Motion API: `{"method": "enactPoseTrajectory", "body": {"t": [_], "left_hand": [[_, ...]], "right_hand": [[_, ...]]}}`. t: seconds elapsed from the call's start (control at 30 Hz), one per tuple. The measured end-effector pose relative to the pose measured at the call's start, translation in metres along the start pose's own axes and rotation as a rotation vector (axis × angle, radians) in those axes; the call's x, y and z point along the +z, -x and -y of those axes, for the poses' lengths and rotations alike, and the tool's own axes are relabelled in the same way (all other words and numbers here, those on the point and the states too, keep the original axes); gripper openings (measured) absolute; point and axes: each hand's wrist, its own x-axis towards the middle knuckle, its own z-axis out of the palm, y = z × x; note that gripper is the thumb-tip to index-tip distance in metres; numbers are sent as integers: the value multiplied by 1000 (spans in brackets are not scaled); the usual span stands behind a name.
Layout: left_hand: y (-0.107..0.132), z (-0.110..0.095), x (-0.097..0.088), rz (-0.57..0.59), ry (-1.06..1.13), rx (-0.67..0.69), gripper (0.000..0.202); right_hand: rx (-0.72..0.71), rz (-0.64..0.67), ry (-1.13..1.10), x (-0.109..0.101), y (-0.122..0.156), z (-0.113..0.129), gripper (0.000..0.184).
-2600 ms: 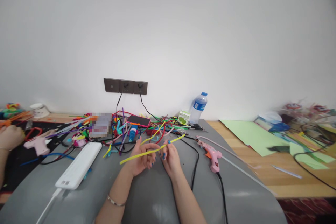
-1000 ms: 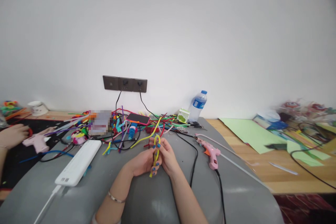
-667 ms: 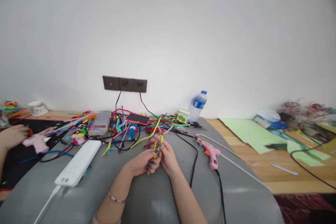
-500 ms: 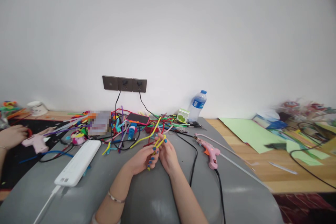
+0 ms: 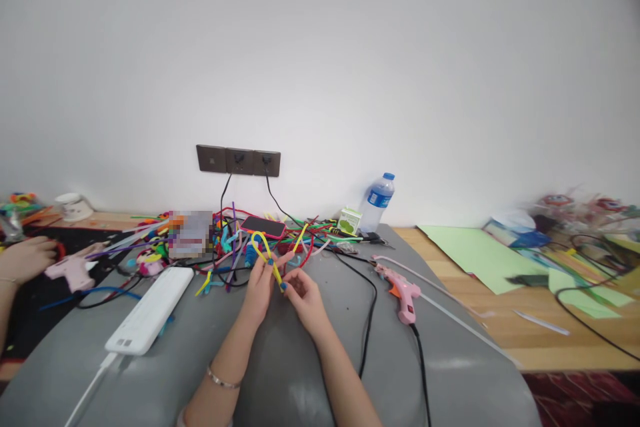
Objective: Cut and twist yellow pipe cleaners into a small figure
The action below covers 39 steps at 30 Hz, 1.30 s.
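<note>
Pixelation obscures a flat rectangular object [image 5: 190,235] near the far edge of the smooth grey desk [image 5: 460,387]. Fingers partly cover a slender yellow craft stem [image 5: 277,272], bent into a narrow loop above the desk. The left hand [image 5: 259,290] clamps its neck; the right hand's [image 5: 304,297] thumb and forefinger pinch its lower end.

Yellow strip [image 5: 277,273] over a grey table [image 5: 280,373]
Blue nails [image 5: 283,286] tip the left hand [image 5: 259,293] and right hand [image 5: 304,298]. Right of the yellow strip: a pink glue gun [image 5: 408,301] with orange trigger [image 5: 395,288], pale green paper [image 5: 470,257]. Left of it: a white power bank [image 5: 150,312]. Beyond it: a black-screened, pink-edged phone [image 5: 263,227], blue-capped bottle [image 5: 380,197], dark brown socket panel [image 5: 239,161].
</note>
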Motion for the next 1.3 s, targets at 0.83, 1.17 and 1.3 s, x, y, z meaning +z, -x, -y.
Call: {"method": "enactPoseTrajectory", "body": {"t": [0.83,1.17,1.3], "left_hand": [[-9,-23,-8,-96,543,-59,37],[-19,-40,-31,-282,548,67,42],[-16,-29,-24,62,342,-158,28]], "right_hand": [[162,274,61,-6,1,1,21],[135,156,-89,-18,-1,-4,34],[121,21,-128,-19,-4,-9,34]]}}
